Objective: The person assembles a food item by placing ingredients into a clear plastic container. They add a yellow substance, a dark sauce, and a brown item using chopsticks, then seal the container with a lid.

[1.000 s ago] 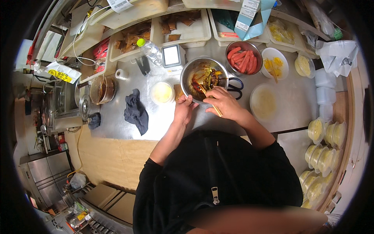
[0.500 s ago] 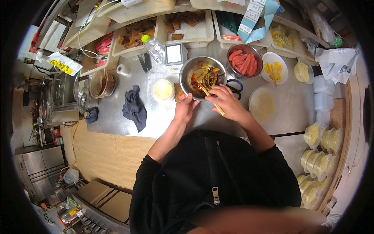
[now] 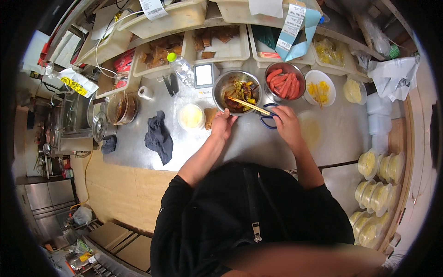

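Observation:
My left hand (image 3: pixel 223 125) grips the near rim of a steel mixing bowl (image 3: pixel 220 105), thumb on the edge. Dark, sauced vegetable pieces (image 3: pixel 244 92) lie inside. A pair of wooden chopsticks (image 3: pixel 249 105) leans over the bowl's right rim, tips in the food, their outer ends just short of my right fingers. My right hand (image 3: pixel 287 123) is closed at the dark blue handles of scissors (image 3: pixel 266 123), on the counter right of the bowl; its fingertips partly cover the handles. Another steel bowl (image 3: pixel 266 76) with red sausages (image 3: pixel 286 85) stands just beyond.
A white bowl (image 3: pixel 308 78) of yellow food stands right of the sausages. A tub (image 3: pixel 191 116), a scale (image 3: pixel 203 76), a bottle (image 3: pixel 182 69) and a dark cloth (image 3: pixel 158 136) are to the left. Bins (image 3: pixel 224 53) line the back; lidded tubs (image 3: pixel 369 164) are stacked at right.
My right hand has left the chopsticks and moved right to the scissors. The chopsticks now point rightward across the bowl's rim. My left hand stays on the bowl.

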